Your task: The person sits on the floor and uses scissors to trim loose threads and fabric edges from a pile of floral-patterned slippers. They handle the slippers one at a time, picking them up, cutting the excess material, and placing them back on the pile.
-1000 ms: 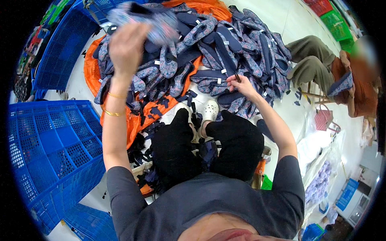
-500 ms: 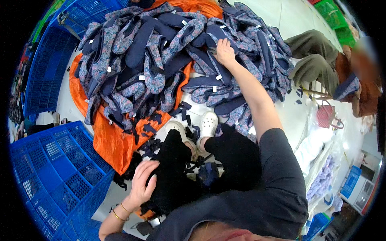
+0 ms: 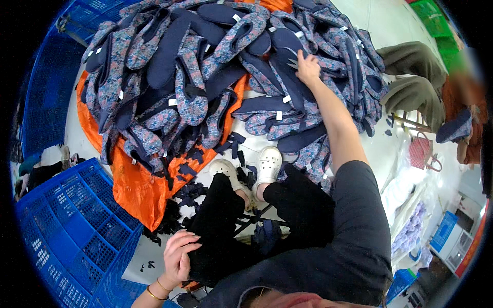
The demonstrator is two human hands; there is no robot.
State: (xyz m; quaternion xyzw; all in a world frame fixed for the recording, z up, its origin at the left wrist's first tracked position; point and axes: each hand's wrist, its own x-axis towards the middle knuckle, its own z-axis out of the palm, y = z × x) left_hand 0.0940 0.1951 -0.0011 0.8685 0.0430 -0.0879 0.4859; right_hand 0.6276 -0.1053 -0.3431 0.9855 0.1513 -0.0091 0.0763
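A large pile of floral slippers (image 3: 192, 84) with navy soles and small white tags lies on the floor ahead of my feet. Over its right part reaches my right hand (image 3: 308, 70), closed, with two pale pointed blades that look like scissors (image 3: 293, 63) sticking out beside its fingers. Just beyond the hand is a navy sole (image 3: 285, 40). My left hand (image 3: 179, 255) is beside my left thigh, its fingers loosely bent and apart, holding nothing.
An orange sheet (image 3: 136, 190) spreads beneath the pile, with navy scraps (image 3: 191, 192) near my shoes. Blue crates (image 3: 77, 220) stand on the left. At right, a seated person's legs (image 3: 415, 84), a slipper (image 3: 455, 126) in that person's hand and a red bag (image 3: 419, 152).
My right hand has moved slightly right and nearer, and pale blades now show beside its fingers. My left hand has shifted slightly nearer to me. The view has moved slightly.
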